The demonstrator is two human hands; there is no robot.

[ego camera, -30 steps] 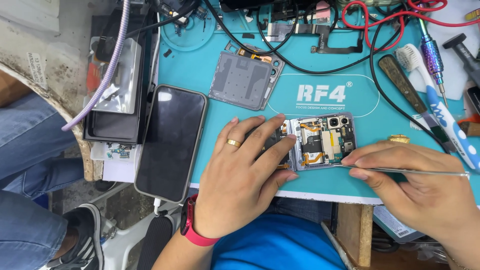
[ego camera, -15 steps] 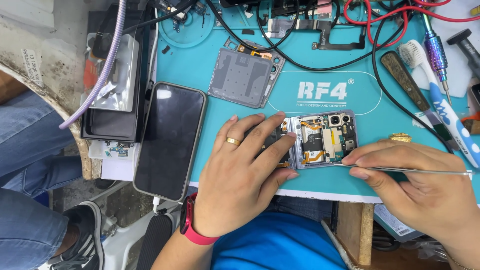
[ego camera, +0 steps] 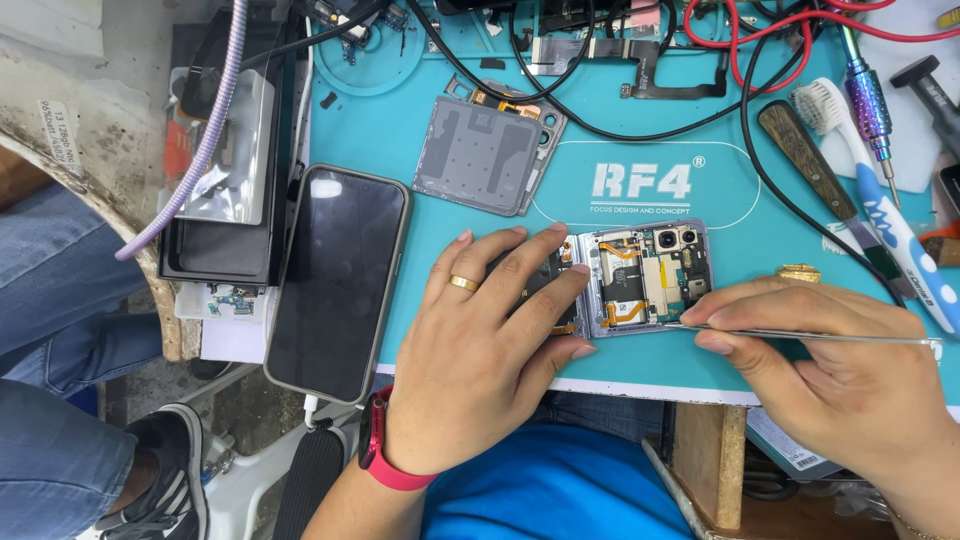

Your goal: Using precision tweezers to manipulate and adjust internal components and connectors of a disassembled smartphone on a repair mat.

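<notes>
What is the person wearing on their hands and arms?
The left hand has a gold ring on one finger and a pinkish-red wristband around the wrist. The right hand wears a chunky gold ring, and a thin chain seems to show at its wrist. Both forearms are bare, with no sleeves. The fingernails are fairly long.
</notes>
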